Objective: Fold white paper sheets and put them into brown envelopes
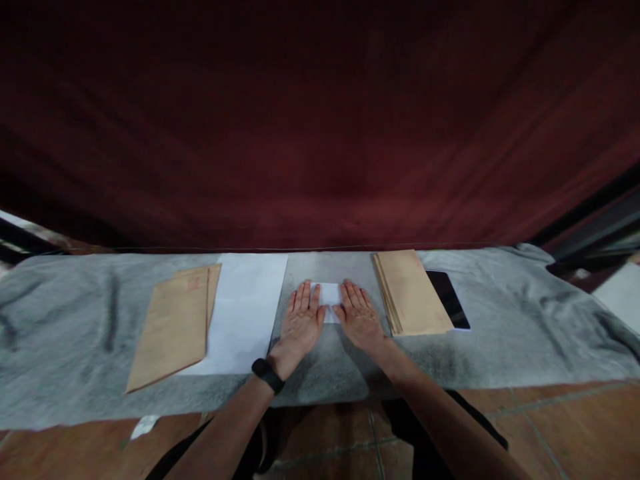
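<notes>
A small white piece of paper, perhaps folded, lies flat on the grey cloth. My left hand rests palm down over its left end, fingers stretched forward. Over the right end lies my right hand, also flat with the fingers out. Both thumbs point inward on the paper, with a narrow gap between them. The ends of the paper are hidden under my hands. Just left of my left hand are white sheets, and brown envelopes are stacked right of my right hand.
More brown envelopes overlap the white sheets at the left. A dark phone-like device sits partly under the right envelope stack. Grey cloth covers the narrow surface. A dark red curtain hangs behind; a white scrap lies on the tiled floor.
</notes>
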The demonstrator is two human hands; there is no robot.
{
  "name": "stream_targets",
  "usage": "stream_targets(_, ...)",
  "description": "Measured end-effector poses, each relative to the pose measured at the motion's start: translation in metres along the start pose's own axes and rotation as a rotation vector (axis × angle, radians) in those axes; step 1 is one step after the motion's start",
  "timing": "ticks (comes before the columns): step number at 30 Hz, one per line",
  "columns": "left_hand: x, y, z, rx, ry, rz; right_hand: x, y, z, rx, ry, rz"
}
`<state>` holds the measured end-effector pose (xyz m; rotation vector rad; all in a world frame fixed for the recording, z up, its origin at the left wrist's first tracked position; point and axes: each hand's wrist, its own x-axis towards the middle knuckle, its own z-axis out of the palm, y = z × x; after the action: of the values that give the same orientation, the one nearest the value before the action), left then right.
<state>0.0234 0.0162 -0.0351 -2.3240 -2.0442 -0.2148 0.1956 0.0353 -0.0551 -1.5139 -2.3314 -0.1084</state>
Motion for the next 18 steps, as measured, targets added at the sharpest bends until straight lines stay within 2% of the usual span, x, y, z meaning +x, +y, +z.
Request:
stream_targets(6,-0.008,-0.007,-0.003,-0.043,0.052,-0.050,-0.005,0.006,-0.001,0.002,-0.005,0.044)
stream_targets(11,-0.009,-0.010,-0.014,-0.133,0.051,-0.107,-0.009,0.015,-0.002,0.000,-0.007,0.071)
stream_targets(15,-0.005,-0.014,-0.024,-0.282,0.025,-0.120,-0.010,0.019,-0.004,-0.003,-0.028,0.080)
stream_targets(18,-0.002,-0.020,-0.023,-0.457,0.040,-0.156,-0.009,0.020,-0.006,-0.008,-0.050,0.078)
